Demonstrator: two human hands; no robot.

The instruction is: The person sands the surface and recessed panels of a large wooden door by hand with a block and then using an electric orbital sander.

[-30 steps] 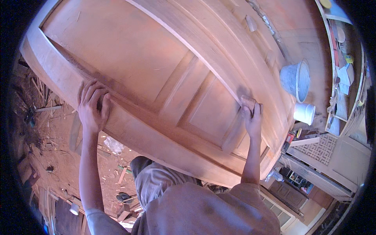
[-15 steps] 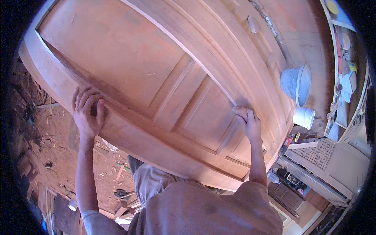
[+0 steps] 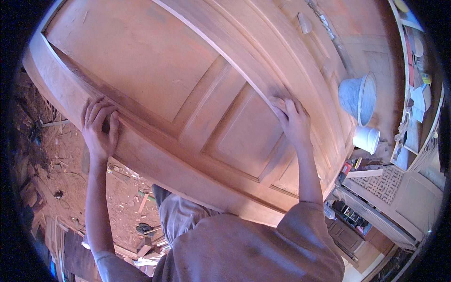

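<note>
A large panelled wooden door (image 3: pixel 244 136) lies in front of me inside a raised wooden frame (image 3: pixel 169 169). My left hand (image 3: pixel 99 131) rests on the near rail of that frame, toward the left. Its fingers are bent over the rail's inner edge and the thumb stands apart from them. Farther right, my right hand (image 3: pixel 297 121) is closed on a small tan piece of sandpaper (image 3: pixel 278 102), partly hidden by the fingers. It presses this against the frame's far rail, along the pale inner edge.
A grey bucket (image 3: pixel 351 97) and a white tub (image 3: pixel 366 139) stand past the right end. Tools and papers fill a shelf (image 3: pixel 417 101) at far right. Below it lies a lattice panel (image 3: pixel 380 185). Wood scraps litter the brown floor (image 3: pixel 117 188) at left.
My right hand has slid up and a little left along the far rail with the sandpaper. My left hand has shifted slightly left in the picture, still on the near rail.
</note>
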